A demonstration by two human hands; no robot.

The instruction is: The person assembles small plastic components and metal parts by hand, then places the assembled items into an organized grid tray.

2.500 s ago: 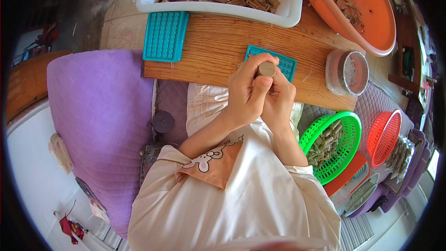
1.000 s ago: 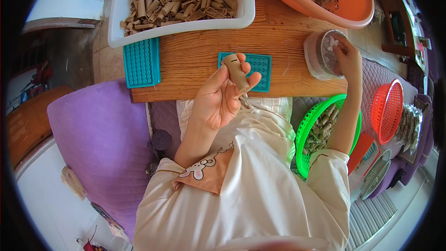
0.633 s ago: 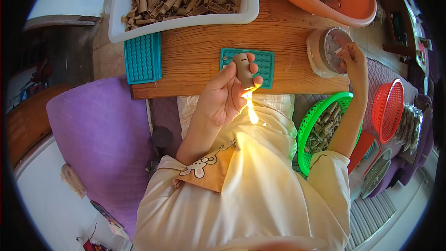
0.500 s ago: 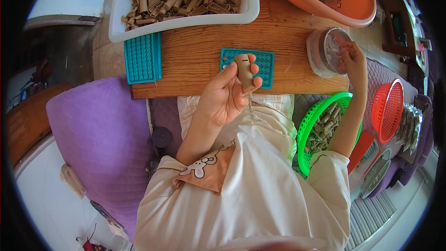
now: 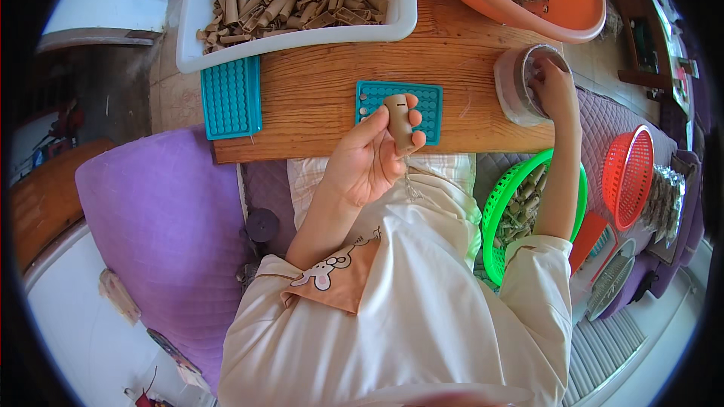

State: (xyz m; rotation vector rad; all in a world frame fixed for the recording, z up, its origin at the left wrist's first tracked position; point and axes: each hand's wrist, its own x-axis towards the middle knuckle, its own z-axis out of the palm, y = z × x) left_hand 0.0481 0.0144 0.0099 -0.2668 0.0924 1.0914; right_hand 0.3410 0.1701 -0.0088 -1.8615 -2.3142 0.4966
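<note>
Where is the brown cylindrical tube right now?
In the head view, just right of centre, the tube is held in the left hand, partly hiding the teal rectangular tray.

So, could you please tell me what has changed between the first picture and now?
The right hand has come away from the left hand and the brown tube, moving rightward into the round container; whether it holds anything there is hidden. The left hand keeps the tube, its side now showing. The teal trays and white tub stayed on the wooden table.
</note>
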